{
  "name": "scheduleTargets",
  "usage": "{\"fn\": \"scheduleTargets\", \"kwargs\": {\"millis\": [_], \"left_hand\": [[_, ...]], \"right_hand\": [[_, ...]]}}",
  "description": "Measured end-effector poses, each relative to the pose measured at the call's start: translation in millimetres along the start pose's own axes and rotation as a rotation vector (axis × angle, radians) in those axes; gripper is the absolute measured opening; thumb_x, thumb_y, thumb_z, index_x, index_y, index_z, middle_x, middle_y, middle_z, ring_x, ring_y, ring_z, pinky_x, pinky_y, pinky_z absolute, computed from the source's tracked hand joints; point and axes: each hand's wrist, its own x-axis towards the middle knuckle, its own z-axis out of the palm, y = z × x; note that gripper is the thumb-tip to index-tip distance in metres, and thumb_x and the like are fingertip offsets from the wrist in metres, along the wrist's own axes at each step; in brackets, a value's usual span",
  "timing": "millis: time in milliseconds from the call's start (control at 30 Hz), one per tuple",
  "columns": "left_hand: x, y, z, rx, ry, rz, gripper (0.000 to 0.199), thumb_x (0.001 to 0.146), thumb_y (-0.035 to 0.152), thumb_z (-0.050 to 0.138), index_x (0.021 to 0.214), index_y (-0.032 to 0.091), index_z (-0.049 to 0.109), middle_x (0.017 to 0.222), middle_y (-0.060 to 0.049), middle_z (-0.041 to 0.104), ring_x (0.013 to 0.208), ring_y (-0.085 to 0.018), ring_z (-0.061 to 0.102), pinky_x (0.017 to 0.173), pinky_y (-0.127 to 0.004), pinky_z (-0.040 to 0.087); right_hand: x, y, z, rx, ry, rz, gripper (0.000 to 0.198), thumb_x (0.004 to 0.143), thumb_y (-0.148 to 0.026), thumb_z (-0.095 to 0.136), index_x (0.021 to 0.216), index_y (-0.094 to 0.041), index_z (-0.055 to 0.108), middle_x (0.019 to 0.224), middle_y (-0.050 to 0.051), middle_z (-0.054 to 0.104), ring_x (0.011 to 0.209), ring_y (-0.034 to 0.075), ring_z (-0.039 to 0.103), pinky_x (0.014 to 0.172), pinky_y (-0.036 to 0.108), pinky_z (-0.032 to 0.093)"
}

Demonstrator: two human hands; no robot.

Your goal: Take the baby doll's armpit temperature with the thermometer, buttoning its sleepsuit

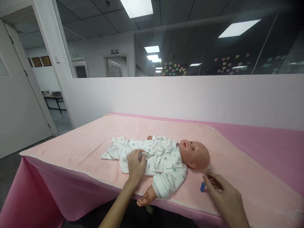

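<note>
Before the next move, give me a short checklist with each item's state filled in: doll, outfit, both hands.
1. Doll lying on its back on the blanket: ok, face up.
2. Doll's near hand inside the blanket's near edge: not ok, it reaches past that edge.
3. Left hand on the outfit: ok, fingers at the front; whether they pinch the cloth is unclear.
4. Outfit fully closed at the front: cannot tell, the left hand covers part of it.
5. Right hand beside the doll's head: ok, with a small blue piece by the thumb.
6. Firm grip on the blue piece: cannot tell.
</note>
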Motion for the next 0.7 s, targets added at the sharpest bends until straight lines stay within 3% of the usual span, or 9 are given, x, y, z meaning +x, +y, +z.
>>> {"fn": "scheduleTargets", "kwargs": {"millis": [300, 500, 600, 700], "left_hand": [[0, 0, 0, 0.016, 0.008, 0.004, 0.018, 0.075, 0.016, 0.039, 0.078, 0.019, 0.056, 0.080, -0.002, 0.060, 0.079, -0.019, 0.053, 0.076, -0.034, 0.035], [0, -1, 1, 0.002, 0.010, 0.009, 0.017, 0.075, 0.016, 0.039, 0.078, 0.019, 0.056, 0.080, -0.002, 0.060, 0.080, -0.019, 0.053, 0.077, -0.034, 0.035], [0, -2, 1, -0.004, 0.009, 0.010, 0.017, 0.075, 0.016, 0.040, 0.078, 0.019, 0.056, 0.081, -0.002, 0.060, 0.080, -0.019, 0.053, 0.077, -0.035, 0.034], [0, -4, 1, 0.001, 0.007, 0.012, 0.017, 0.075, 0.016, 0.040, 0.079, 0.019, 0.056, 0.082, -0.002, 0.060, 0.082, -0.019, 0.053, 0.077, -0.035, 0.034]], "right_hand": [[-2, 9, -2, -0.092, -0.243, 0.088, 0.038, 0.067, -0.055, 0.043, 0.068, -0.022, 0.063, 0.068, 0.003, 0.067, 0.067, 0.021, 0.063, 0.060, 0.025, 0.048], [9, 8, -4, -0.238, -0.399, 0.004, 0.032, 0.074, -0.045, 0.040, 0.057, -0.021, 0.053, 0.056, 0.004, 0.061, 0.053, 0.019, 0.057, 0.052, 0.026, 0.040], [15, 4, -6, -0.187, -0.504, -0.008, 0.028, 0.075, -0.040, 0.040, 0.056, -0.020, 0.047, 0.053, 0.002, 0.057, 0.052, 0.017, 0.053, 0.054, 0.026, 0.039], [18, -2, -11, 0.009, -0.695, 0.047, 0.026, 0.077, -0.039, 0.039, 0.062, -0.019, 0.047, 0.054, 0.000, 0.054, 0.051, 0.013, 0.050, 0.054, 0.023, 0.040]]}}
